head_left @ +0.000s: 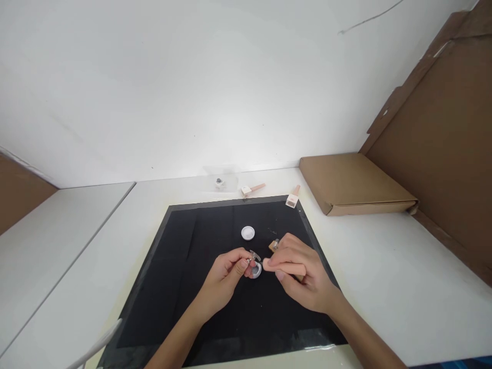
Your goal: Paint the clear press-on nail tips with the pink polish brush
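My left hand (229, 274) is closed, its fingertips pinching a small shiny metal piece (254, 255) whose exact kind I cannot make out. Just under those fingertips a small round white jar (256, 271) with grey inside stands on the black mat (215, 323). A pink, tapered cap-like handle (286, 267) lies across the closed fingers of my right hand (303, 271), its wider end towards the metal piece. Partly hidden behind my right hand is a small tan and clear object (274, 245). Beyond both hands a white round lid (248, 233) lies on the mat.
Two small whitish square bottles with long pink caps, a left bottle (246, 191) and a right bottle (291, 200), lie at the mat's far edge. A clear package (220, 183) is by the wall. A flat cardboard box (357, 184) sits at the right.
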### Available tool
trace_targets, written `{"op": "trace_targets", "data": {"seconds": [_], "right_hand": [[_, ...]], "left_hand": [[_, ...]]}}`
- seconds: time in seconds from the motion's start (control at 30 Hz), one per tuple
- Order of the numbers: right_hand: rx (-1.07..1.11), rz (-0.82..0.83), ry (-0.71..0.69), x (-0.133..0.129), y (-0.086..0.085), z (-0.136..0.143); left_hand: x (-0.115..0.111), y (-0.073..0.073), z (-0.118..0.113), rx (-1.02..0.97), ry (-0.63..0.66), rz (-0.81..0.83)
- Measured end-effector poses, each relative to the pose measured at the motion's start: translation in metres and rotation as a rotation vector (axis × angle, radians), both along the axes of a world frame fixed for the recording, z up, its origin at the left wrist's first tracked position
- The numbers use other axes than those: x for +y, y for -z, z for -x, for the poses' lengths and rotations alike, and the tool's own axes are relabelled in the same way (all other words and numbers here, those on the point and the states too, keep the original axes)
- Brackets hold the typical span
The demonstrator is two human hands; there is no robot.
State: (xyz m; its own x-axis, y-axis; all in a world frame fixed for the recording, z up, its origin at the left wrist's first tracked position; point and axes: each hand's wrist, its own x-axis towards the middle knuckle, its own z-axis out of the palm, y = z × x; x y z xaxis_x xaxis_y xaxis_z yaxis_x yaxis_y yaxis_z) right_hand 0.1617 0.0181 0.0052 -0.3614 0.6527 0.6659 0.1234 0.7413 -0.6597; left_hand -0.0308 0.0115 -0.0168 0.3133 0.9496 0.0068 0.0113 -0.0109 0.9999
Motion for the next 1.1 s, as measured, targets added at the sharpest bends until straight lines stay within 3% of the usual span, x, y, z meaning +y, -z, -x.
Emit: {"op": "trace_targets", "data": {"seconds": [1.1], "right_hand": [[0.086, -0.023, 0.034, 0.0005, -0.0055, -0.0001]], "left_hand": [[-0.0014, -0.0001, -0.0028, -0.057, 0.037, 0.034]]}}
